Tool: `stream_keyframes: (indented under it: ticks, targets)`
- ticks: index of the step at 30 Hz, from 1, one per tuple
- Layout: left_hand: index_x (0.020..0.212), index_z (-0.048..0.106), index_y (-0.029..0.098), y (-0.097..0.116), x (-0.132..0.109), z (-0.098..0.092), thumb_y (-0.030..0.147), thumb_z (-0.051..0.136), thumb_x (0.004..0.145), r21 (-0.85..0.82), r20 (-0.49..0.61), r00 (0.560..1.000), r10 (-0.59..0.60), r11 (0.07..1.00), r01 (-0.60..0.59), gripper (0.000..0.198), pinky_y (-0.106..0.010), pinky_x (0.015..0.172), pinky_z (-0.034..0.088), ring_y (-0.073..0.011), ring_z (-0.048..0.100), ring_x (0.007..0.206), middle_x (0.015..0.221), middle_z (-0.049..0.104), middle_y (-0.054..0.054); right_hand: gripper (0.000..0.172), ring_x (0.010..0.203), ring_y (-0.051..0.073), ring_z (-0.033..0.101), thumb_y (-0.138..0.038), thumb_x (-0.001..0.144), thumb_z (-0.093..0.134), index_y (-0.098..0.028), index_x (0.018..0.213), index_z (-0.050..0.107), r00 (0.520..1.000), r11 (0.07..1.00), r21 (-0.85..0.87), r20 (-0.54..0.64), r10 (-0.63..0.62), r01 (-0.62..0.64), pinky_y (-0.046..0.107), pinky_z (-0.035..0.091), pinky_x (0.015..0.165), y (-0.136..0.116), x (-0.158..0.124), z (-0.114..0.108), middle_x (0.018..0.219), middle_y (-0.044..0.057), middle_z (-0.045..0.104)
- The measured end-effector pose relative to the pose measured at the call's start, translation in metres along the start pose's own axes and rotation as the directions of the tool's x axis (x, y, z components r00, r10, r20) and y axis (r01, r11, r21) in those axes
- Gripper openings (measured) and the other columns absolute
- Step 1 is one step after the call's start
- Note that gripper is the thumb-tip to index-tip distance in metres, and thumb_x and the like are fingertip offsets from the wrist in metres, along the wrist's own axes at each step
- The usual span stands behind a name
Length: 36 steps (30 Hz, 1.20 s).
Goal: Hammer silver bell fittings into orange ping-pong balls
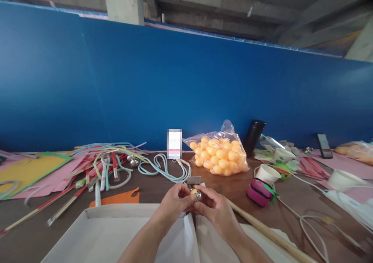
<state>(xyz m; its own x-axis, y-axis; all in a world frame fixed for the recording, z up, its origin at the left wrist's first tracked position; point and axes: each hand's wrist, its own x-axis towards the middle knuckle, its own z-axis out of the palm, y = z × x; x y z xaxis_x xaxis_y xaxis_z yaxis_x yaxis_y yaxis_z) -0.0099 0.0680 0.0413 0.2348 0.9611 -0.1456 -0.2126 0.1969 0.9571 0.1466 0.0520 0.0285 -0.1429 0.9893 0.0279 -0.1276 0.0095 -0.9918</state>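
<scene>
My left hand (177,200) and my right hand (215,205) meet over the front middle of the table. Between their fingertips is a small shiny silver round piece (197,195), with something yellowish at its left side. Fingers of both hands are pinched on it, and its exact kind is too small to make out. Just beyond the fingers lies a little dark heap (190,186) of small pieces beside a pale card (194,179), partly hidden by my hands. Below my wrists stands an open white box (128,208).
A clear bag of orange balls (218,154) lies behind my hands. Light blue cord (163,169) coils to its left, near sticks and coloured paper. To the right are a purple pouch (258,191), a paper cup (268,174), a black bottle (254,136) and a wooden rod (262,228).
</scene>
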Motion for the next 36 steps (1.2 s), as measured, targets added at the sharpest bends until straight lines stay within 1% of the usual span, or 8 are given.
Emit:
stream_keyframes:
  ticks: [5, 9, 12, 18, 24, 26, 29, 36]
  targets:
    - [0.074, 0.054, 0.016, 0.005, -0.001, 0.001, 0.042, 0.075, 0.064, -0.017, 0.003, 0.999, 0.045, 0.999, -0.045, 0.035, -0.033, 0.070, 0.051, -0.0162, 0.062, 0.068, 0.071, 0.060, 0.000, 0.045, 0.080, 0.021, 0.066, -0.037, 0.072, 0.075, -0.022, 0.114, 0.064, 0.999, 0.999, 0.044, 0.045, 0.020, -0.022, 0.035, 0.056, 0.075, -0.009, -0.001, 0.005, 0.088, 0.002, 0.069]
    - [0.087, 0.060, 0.014, 0.012, -0.005, 0.001, 0.052, 0.059, 0.077, 0.001, 0.027, 0.999, 0.020, 1.000, -0.020, 0.039, -0.026, 0.061, 0.046, -0.0152, 0.063, 0.064, 0.075, 0.066, -0.005, 0.045, 0.080, 0.019, 0.065, -0.036, 0.075, 0.073, -0.022, 0.116, 0.062, 0.998, 0.996, 0.086, 0.048, -0.039, 0.034, 0.034, 0.055, 0.076, -0.009, -0.003, 0.007, 0.094, 0.003, 0.068]
    - [0.093, 0.064, 0.013, 0.013, -0.007, 0.001, 0.053, 0.060, 0.076, 0.045, 0.086, 0.996, -0.021, 0.999, 0.018, 0.043, -0.023, 0.056, 0.043, -0.0157, 0.064, 0.065, 0.075, 0.068, -0.007, 0.045, 0.082, 0.020, 0.066, -0.037, 0.077, 0.071, -0.023, 0.117, 0.058, 0.997, 0.995, 0.078, 0.027, -0.071, 0.069, 0.033, 0.055, 0.072, -0.008, -0.004, 0.005, 0.102, 0.006, 0.068]
    - [0.112, 0.063, 0.018, 0.005, -0.004, 0.002, 0.046, 0.067, 0.074, -0.010, 0.149, 0.988, -0.027, 1.000, 0.029, 0.047, -0.026, 0.067, 0.049, -0.0178, 0.067, 0.077, 0.086, 0.071, -0.007, 0.036, 0.094, 0.025, 0.065, -0.039, 0.079, 0.067, -0.022, 0.111, 0.062, 0.983, 0.962, -0.217, -0.038, -0.180, 0.168, 0.035, 0.054, 0.078, -0.007, -0.004, 0.004, 0.107, 0.009, 0.067]
    - [0.109, 0.064, 0.017, -0.006, 0.008, -0.003, 0.037, 0.072, 0.072, -0.247, 0.101, 0.995, -0.007, 0.968, 0.032, 0.043, -0.021, 0.061, 0.052, -0.0118, 0.064, 0.069, 0.087, 0.068, -0.006, 0.041, 0.086, 0.020, 0.064, -0.040, 0.084, 0.059, -0.026, 0.123, 0.056, 0.949, 0.744, -0.638, -0.065, -0.308, 0.198, 0.034, 0.051, 0.080, -0.005, 0.008, -0.020, 0.110, 0.006, 0.064]
    - [0.107, 0.064, 0.017, -0.007, 0.013, -0.007, 0.036, 0.072, 0.073, -0.324, 0.059, 0.998, -0.013, 0.946, 0.032, 0.041, -0.020, 0.059, 0.053, -0.0104, 0.064, 0.066, 0.087, 0.067, -0.006, 0.040, 0.091, 0.022, 0.063, -0.040, 0.085, 0.055, -0.025, 0.123, 0.055, 0.938, 0.585, -0.803, -0.105, -0.330, 0.116, 0.035, 0.049, 0.082, -0.007, 0.012, -0.038, 0.111, 0.007, 0.063]
    - [0.105, 0.064, 0.016, -0.008, 0.019, -0.012, 0.034, 0.071, 0.075, -0.397, 0.030, 1.000, 0.004, 0.918, 0.009, 0.035, -0.020, 0.059, 0.055, -0.0099, 0.064, 0.066, 0.093, 0.068, -0.008, 0.037, 0.105, 0.026, 0.059, -0.035, 0.084, 0.053, -0.023, 0.119, 0.058, 0.960, 0.304, -0.950, -0.154, -0.232, -0.079, 0.038, 0.044, 0.088, -0.009, 0.014, -0.064, 0.111, 0.008, 0.064]
    - [0.104, 0.062, 0.015, -0.011, 0.035, -0.022, 0.026, 0.068, 0.078, -0.510, -0.068, 0.997, 0.031, 0.858, -0.061, 0.029, -0.020, 0.061, 0.058, -0.0096, 0.066, 0.065, 0.093, 0.070, -0.009, 0.040, 0.098, 0.030, 0.064, -0.013, 0.072, 0.055, -0.019, 0.111, 0.059, 0.978, 0.196, -0.970, -0.170, -0.119, -0.144, 0.037, 0.046, 0.076, 0.000, 0.010, -0.079, 0.108, 0.013, 0.067]
